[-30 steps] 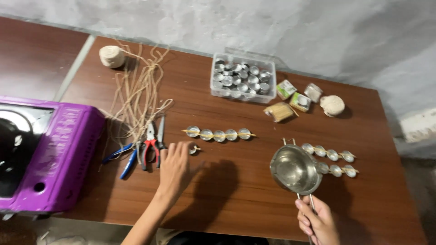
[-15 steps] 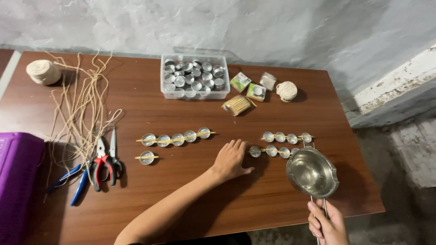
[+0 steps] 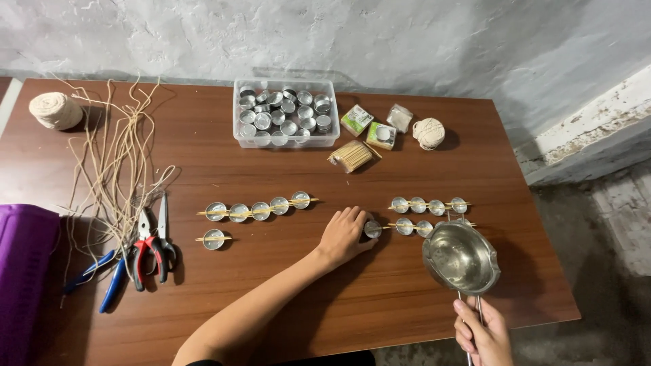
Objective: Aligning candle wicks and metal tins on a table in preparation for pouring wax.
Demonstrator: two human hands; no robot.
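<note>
Brown table (image 3: 285, 285): left hand (image 3: 342, 236) relaxed, fingertips touching tealight cup (image 3: 372, 229); right hand (image 3: 483, 334) grasping steel pot (image 3: 460, 257) handle, near right.

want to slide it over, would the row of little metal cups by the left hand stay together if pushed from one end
Probably not well. The row of cups looks like thin, light foil, with sticks only laid across the rims, so they would likely scatter or skew. The left hand touches the end cup; the wooden table looks smooth, so they would likely slide easily.
</note>
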